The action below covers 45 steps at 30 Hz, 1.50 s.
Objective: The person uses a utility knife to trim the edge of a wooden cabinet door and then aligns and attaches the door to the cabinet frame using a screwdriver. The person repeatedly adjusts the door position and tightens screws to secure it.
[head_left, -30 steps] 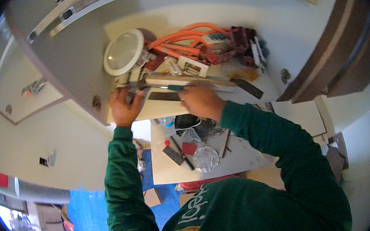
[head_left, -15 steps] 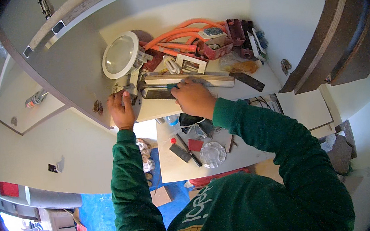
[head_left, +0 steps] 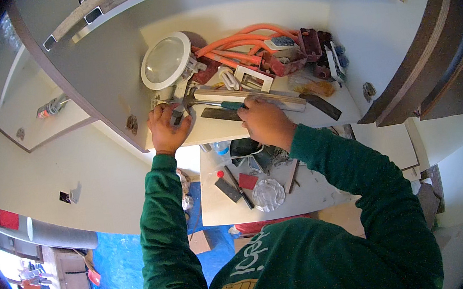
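My right hand (head_left: 265, 119) is closed round the green grip of a hammer (head_left: 232, 105). Its metal shaft points left across the cabinet shelf (head_left: 216, 131), and its dark head lies beside my left hand. My left hand (head_left: 167, 130) is at the shelf's left front, fingers curled and thumb bent round a small greyish thing that I cannot make out. Just behind the hammer lies a long wooden strip (head_left: 277, 99). A flat dark blade-like piece (head_left: 220, 114) rests under the grip, partly hidden by my right hand.
Behind my hands are a round white lamp (head_left: 166, 61), orange conduit (head_left: 237, 39), dark red boxes (head_left: 309, 45) and a white frame (head_left: 254, 78). A dark flat strip (head_left: 322, 106) lies at right. Below, a tabletop (head_left: 225, 215) bears a crumpled foil dish (head_left: 269, 194) and tools.
The hammer has been raised off the shelf slightly, its head now showing near my left hand. My left fingers have curled inward from a flatter pose. The view has shifted a little.
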Available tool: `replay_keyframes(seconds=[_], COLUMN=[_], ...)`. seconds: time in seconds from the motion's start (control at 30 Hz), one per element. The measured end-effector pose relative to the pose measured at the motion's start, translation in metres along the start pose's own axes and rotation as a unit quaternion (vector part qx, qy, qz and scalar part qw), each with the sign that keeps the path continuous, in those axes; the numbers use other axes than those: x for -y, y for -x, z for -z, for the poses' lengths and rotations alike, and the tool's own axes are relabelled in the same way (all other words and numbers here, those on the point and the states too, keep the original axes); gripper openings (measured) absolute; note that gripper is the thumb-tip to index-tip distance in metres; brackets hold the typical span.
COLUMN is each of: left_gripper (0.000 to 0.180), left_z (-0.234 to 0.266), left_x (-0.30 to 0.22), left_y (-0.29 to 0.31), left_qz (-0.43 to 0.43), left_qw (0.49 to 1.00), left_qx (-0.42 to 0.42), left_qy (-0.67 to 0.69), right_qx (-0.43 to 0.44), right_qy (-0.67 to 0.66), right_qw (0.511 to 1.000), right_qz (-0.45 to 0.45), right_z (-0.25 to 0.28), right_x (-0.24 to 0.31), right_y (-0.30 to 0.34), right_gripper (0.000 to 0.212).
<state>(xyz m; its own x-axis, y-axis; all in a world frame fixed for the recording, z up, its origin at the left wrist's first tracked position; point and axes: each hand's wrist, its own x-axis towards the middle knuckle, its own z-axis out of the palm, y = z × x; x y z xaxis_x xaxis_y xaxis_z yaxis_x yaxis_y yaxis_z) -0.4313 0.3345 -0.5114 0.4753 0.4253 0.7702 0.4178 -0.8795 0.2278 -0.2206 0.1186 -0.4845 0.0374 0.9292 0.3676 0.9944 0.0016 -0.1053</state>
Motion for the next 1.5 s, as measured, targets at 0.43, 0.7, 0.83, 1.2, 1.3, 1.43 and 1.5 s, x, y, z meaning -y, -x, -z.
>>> replay_keyframes(seconds=[0.43,0.7,0.83,1.2,1.3,1.43,1.5], left_gripper=[0.03,0.028,0.028,0.029,0.029,0.03,0.03], left_z=[-0.007,-0.011,-0.009,-0.007,-0.011,-0.008,-0.01], left_x=[0.011,0.015,0.015,0.012,0.017,0.017,0.013], left_y=[0.003,0.004,0.004,0.004,0.012,0.011,0.007], left_qz=[0.051,0.053,0.052,0.063,0.061,0.064,0.06], left_qw=[0.997,0.995,0.995,0.995,0.995,0.994,0.994], left_qx=[-0.044,-0.055,-0.055,-0.06,-0.066,-0.075,-0.083], left_qy=[0.033,0.058,0.058,0.041,0.033,0.047,0.04], right_qx=[-0.044,-0.051,-0.051,-0.039,-0.041,-0.018,-0.017], right_qy=[0.018,0.037,0.013,0.024,0.03,0.025,-0.002], right_qw=[0.999,0.998,0.998,0.998,0.999,0.999,1.0], right_qz=[0.005,-0.016,-0.027,-0.042,-0.019,-0.02,-0.022], right_z=[-0.001,0.004,0.013,0.03,0.033,0.026,0.027], right_x=[0.004,0.011,0.009,-0.009,-0.012,-0.017,-0.021], right_y=[-0.002,-0.003,0.007,0.039,0.042,0.039,0.04], right_gripper=[0.018,0.025,0.037,0.046,0.043,0.041,0.04])
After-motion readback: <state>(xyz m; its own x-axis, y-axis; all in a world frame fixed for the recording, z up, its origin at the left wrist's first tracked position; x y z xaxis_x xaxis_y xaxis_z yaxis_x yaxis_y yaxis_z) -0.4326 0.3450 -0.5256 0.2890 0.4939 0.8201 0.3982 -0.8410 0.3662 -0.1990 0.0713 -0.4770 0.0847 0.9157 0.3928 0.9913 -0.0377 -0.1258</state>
